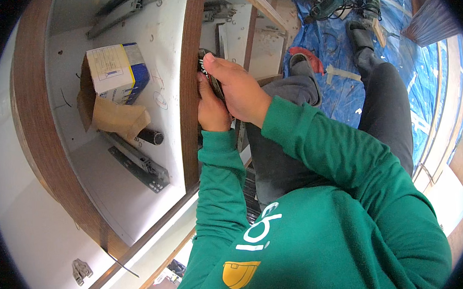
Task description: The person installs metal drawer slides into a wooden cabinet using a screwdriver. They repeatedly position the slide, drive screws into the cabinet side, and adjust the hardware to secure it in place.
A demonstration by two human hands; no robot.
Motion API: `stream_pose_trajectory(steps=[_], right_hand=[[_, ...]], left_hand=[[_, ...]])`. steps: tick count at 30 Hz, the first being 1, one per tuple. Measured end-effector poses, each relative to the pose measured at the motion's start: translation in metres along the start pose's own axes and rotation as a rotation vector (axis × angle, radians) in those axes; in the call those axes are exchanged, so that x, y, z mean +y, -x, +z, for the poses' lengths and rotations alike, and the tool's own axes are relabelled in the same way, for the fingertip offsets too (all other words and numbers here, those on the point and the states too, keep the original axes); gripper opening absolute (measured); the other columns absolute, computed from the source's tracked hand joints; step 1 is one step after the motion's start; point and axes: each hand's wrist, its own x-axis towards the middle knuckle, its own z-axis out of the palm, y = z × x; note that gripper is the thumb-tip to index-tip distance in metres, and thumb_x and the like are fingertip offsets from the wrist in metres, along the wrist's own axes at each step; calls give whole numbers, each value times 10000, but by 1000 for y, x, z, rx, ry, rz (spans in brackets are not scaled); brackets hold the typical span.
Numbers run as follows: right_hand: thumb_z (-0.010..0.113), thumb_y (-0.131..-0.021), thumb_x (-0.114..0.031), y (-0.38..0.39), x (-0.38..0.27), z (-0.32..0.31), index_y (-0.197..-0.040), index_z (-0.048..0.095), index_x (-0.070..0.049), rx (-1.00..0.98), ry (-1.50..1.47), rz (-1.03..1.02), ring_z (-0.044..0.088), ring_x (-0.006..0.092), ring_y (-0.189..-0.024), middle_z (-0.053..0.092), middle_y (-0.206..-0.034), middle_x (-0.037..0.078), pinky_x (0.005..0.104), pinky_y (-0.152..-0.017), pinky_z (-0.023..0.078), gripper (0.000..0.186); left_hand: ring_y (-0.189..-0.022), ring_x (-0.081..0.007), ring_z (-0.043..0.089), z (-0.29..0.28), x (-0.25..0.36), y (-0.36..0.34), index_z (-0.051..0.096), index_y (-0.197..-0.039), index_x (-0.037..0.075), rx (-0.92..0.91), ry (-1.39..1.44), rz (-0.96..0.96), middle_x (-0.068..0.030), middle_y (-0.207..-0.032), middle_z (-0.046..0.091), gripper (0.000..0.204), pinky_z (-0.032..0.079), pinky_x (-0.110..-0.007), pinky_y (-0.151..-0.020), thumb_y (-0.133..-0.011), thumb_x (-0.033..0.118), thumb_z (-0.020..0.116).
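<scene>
Beside the brown edge of a cabinet panel (189,83), my two hands are close together around a dark narrow piece (217,86) with a few light marks at its upper end. It may be metal, but the fingers hide most of it and I cannot make out its kind. My left hand (213,112) grips it from below with the thumb pointing up. From the right, my right hand (240,86) closes on it with the thumb near the top end. Both sets of fingers are largely out of sight behind the hands.
Inside the left white compartment stand an opened blue-and-white carton (116,72), a dark tube (151,136) and metal drawer slides (137,163). A hinge (81,272) lies at lower left. Corded power tools (326,7) rest on blue plastic sheeting (340,106) at right.
</scene>
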Motion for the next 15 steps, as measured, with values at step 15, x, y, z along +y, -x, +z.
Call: stream_pose_trajectory(steps=[15], right_hand=[[461, -1051, -352, 2, -15, 20, -1194, 595, 53, 64, 11, -9, 534, 168, -1110, 627, -1197, 108, 315, -1025, 379, 450]], left_hand=[[-1171, -278, 576, -5, 68, -28, 533, -1327, -39, -106, 154, -556, -162, -1310, 590, 486, 448, -360, -980, -1046, 350, 457]])
